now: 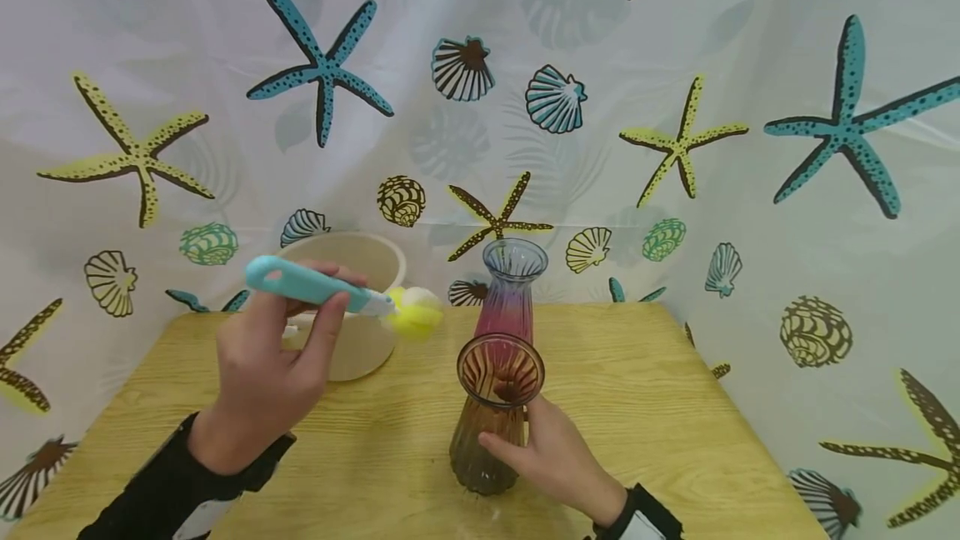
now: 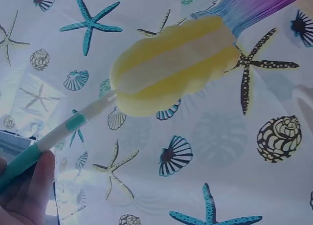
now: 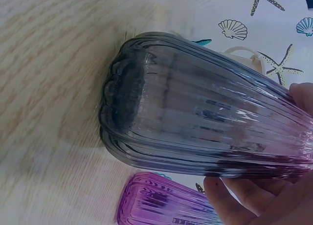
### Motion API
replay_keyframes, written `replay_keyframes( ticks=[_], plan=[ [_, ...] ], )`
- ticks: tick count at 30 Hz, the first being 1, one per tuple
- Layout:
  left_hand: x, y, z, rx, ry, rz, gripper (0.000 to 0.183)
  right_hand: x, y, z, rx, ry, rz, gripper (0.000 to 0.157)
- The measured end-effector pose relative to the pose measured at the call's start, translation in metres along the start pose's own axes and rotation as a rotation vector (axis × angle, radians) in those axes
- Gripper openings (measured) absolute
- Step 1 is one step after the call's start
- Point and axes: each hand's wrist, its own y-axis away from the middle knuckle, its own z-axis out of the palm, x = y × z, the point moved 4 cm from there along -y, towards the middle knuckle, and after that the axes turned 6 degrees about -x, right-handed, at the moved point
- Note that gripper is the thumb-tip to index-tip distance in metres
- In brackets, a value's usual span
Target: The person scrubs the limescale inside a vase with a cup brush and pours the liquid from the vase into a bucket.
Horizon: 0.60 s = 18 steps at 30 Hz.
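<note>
My left hand (image 1: 273, 361) grips the teal handle of a sponge bottle brush (image 1: 311, 284), held nearly level above the table. The brush's yellow-and-white sponge head (image 2: 171, 68) points right, toward the vases. With fingers and thumb around it, my right hand (image 1: 558, 461) holds a ribbed brown-grey glass vase (image 1: 486, 448), its wide mouth facing up toward me. In the right wrist view the base of this vase (image 3: 186, 107) is close to the table; whether it touches cannot be told. Just behind stands a second ribbed vase (image 1: 508, 302), blue at the rim and pink below.
A cream bucket (image 1: 367, 352) stands at the back left, partly hidden by my left hand and the brush. Everything is on a light wooden table (image 1: 637, 407). White sheeting (image 1: 585, 182) printed with starfish and shells hangs behind and to the right.
</note>
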Motion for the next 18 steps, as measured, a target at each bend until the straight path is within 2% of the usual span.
replay_keyframes(
  ticks=[3, 7, 14, 18],
  plan=[
    [0.001, -0.016, 0.002, 0.028, 0.069, 0.009, 0.044, 0.0, 0.0, -0.001, 0.008, 0.007, -0.006, 0.073],
    [0.004, -0.031, 0.008, 0.015, 0.139, -0.001, 0.043, 0.001, -0.001, -0.001, 0.025, 0.022, -0.017, 0.072],
    [0.01, -0.052, 0.023, -0.068, 0.219, -0.036, 0.043, 0.002, 0.0, 0.0, 0.027, 0.032, -0.018, 0.074],
    [0.014, -0.059, 0.033, -0.108, 0.255, -0.05, 0.026, 0.001, 0.0, -0.001, 0.016, 0.024, -0.015, 0.074]
  ],
)
